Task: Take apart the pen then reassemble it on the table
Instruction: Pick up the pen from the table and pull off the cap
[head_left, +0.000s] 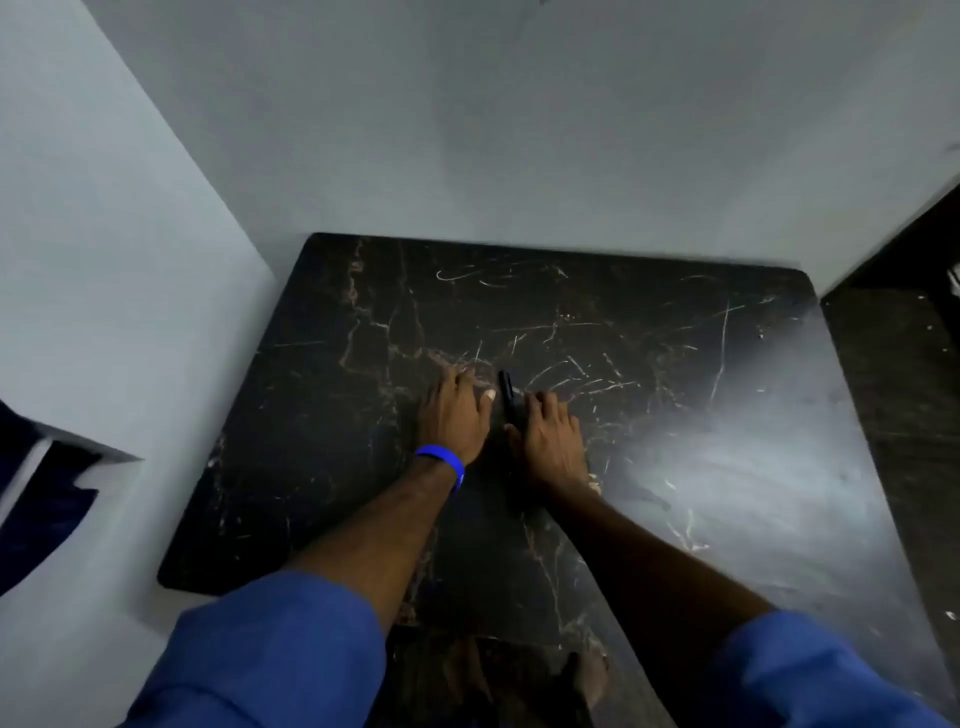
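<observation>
Pen on table, between both hands

The black pen (506, 397) lies on the dark marble-pattern table (727, 467), between the left hand (454, 415) and right hand (550, 441). Both hands rest beside it, fingers loosely spread, gripping nothing. Expect a light, rigid, smooth barrel that rolls easily; pinch each end firmly and pull or twist apart along its axis.

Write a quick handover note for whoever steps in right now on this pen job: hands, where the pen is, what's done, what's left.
Left hand: flat on the table, beside the pen, blue wristband on its wrist.
Right hand: on the table at the pen's other side; whether it grips the pen cannot be told.
Pen: black, lying between both hands, apparently in one piece.
Done: no separated parts visible.
Left: take apart, then reassemble.
</observation>
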